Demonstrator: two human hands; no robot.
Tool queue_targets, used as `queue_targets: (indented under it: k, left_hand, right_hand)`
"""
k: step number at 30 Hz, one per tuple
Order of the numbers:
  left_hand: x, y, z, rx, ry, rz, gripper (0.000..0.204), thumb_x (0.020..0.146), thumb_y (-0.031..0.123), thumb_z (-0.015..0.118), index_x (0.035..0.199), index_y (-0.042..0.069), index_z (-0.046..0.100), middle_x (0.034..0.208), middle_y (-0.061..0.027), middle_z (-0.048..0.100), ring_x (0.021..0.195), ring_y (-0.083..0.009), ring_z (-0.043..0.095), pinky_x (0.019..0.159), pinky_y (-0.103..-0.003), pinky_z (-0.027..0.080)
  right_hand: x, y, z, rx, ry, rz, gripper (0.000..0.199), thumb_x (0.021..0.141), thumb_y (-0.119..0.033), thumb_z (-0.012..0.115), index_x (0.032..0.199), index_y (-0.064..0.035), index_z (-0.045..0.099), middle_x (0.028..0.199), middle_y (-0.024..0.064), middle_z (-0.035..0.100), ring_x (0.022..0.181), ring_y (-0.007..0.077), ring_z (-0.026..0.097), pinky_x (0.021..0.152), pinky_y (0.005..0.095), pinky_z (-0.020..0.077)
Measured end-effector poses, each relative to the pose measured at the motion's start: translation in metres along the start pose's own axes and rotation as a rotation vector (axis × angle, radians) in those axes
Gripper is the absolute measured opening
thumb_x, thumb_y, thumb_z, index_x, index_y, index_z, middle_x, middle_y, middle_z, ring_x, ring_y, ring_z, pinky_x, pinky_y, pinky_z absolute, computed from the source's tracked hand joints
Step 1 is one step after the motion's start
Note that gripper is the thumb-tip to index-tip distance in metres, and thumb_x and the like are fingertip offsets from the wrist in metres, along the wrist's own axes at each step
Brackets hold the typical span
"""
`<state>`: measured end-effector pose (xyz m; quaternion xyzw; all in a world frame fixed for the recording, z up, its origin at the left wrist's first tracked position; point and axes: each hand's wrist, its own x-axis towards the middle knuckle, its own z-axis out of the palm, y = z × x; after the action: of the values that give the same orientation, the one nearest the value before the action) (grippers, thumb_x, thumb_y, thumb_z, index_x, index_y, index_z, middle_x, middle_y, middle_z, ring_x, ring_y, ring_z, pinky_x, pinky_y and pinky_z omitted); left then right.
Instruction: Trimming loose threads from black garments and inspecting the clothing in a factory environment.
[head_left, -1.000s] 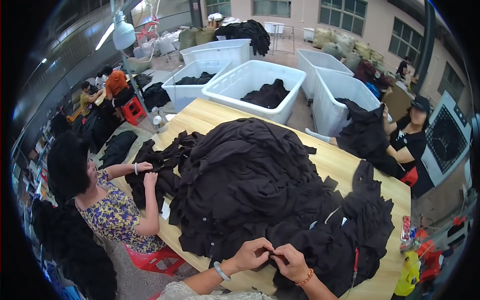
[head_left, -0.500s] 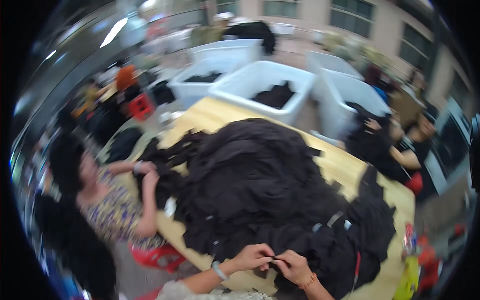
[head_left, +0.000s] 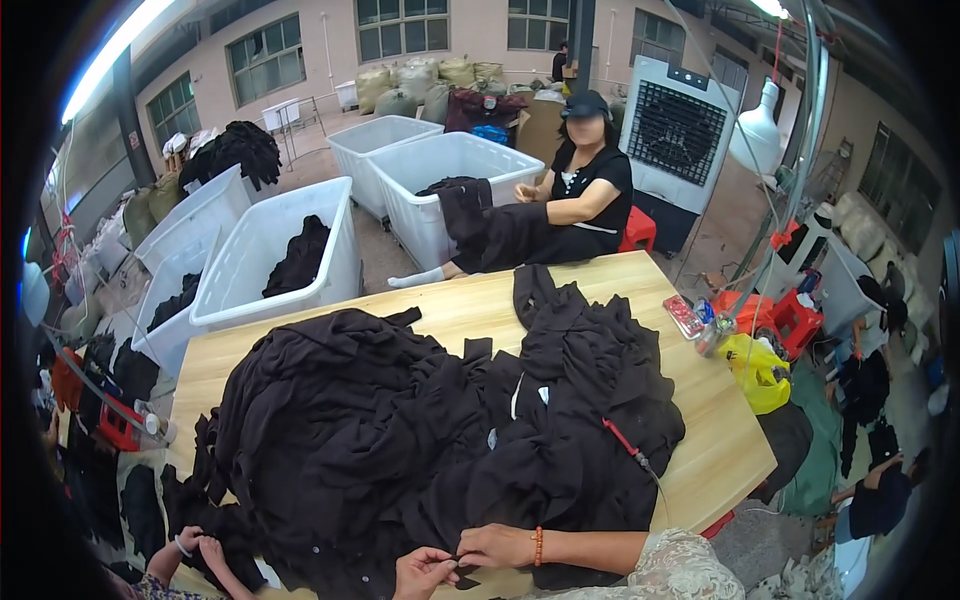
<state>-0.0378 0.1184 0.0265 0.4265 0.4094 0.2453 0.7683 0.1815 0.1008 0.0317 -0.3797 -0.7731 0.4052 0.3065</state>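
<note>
At the near edge of the table, my left hand (head_left: pixel 425 574) and my right hand (head_left: pixel 493 547) are close together. Both are closed, their fingertips pinching a small piece of black cloth (head_left: pixel 461 571). The held piece is mostly hidden by the fingers; I cannot make out which part of a garment it is. Just beyond my hands lies a big heap of black garments (head_left: pixel 330 410). A slim red-handled tool (head_left: pixel 620 436) with a thin cord rests on the right part of the heap. Small white labels (head_left: pixel 543 395) show among the folds.
The pale wooden table (head_left: pixel 715 430) carries the heap. At lower left are another person's hands (head_left: pixel 195 543) on black cloth. Beyond the table, a person in black (head_left: pixel 590 190) sits handling dark cloth beside white bins (head_left: pixel 340 250). A yellow bag (head_left: pixel 755 375) hangs near the right edge.
My view has swung to the right, so the heap and neighbour appear further left and the seated person is nearer the middle. My hands still pinch the black cloth.
</note>
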Motion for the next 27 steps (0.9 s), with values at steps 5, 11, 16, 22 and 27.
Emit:
queue_targets:
  k: [5, 11, 16, 22, 27]
  left_hand:
    - [0.003, -0.006, 0.007, 0.151, 0.083, 0.179, 0.012, 0.085, 0.004, 0.068, 0.095, 0.002, 0.063, 0.073, -0.0024, 0.064, 0.060, -0.0081, 0.059, 0.054, -0.020, 0.048]
    - [0.005, -0.023, 0.025, 0.695, 0.468, 0.645, 0.010, 0.083, 0.005, 0.066, 0.091, 0.001, 0.062, 0.075, -0.0077, 0.061, 0.065, -0.0137, 0.059, 0.059, -0.026, 0.050]
    - [-0.002, -0.001, 0.045, 0.790, 0.540, 0.772, 0.009, 0.082, 0.009, 0.066, 0.090, 0.005, 0.063, 0.075, -0.0082, 0.062, 0.060, -0.0170, 0.059, 0.056, -0.029, 0.049]
    - [0.003, -0.013, 0.048, 0.804, 0.613, 0.756, 0.009, 0.083, 0.009, 0.065, 0.091, 0.005, 0.064, 0.075, -0.0088, 0.061, 0.059, -0.0188, 0.058, 0.055, -0.029, 0.048]
    - [0.011, -0.021, 0.054, 0.782, 0.664, 0.749, 0.013, 0.083, 0.008, 0.064, 0.095, 0.004, 0.064, 0.075, -0.0103, 0.061, 0.059, -0.0198, 0.056, 0.056, -0.030, 0.047]
  right_hand:
    - [0.001, -0.009, 0.001, -0.021, -0.004, 0.152, 0.021, 0.086, -0.019, 0.063, 0.087, 0.0015, 0.061, 0.086, 0.0165, 0.061, 0.081, 0.0345, 0.061, 0.072, 0.0394, 0.0491]
    - [0.001, 0.004, 0.032, -0.095, 0.264, 0.190, 0.014, 0.083, -0.013, 0.061, 0.091, -0.0018, 0.063, 0.085, 0.0162, 0.061, 0.082, 0.0357, 0.063, 0.069, 0.0421, 0.0500]
    - [0.002, -0.003, 0.041, -0.280, 0.478, 0.021, 0.016, 0.083, -0.018, 0.058, 0.074, -0.0055, 0.060, 0.073, 0.0116, 0.057, 0.070, 0.0280, 0.059, 0.058, 0.0371, 0.0489]
    - [0.008, -0.011, 0.031, -0.337, 0.509, -0.030, 0.014, 0.080, -0.016, 0.059, 0.070, -0.0059, 0.057, 0.070, 0.0104, 0.053, 0.068, 0.0289, 0.056, 0.057, 0.0383, 0.0468]
    - [0.006, -0.023, 0.023, -0.346, 0.534, 0.041, 0.011, 0.080, -0.013, 0.059, 0.074, -0.0040, 0.055, 0.075, 0.0133, 0.053, 0.070, 0.0315, 0.056, 0.059, 0.0380, 0.0474]
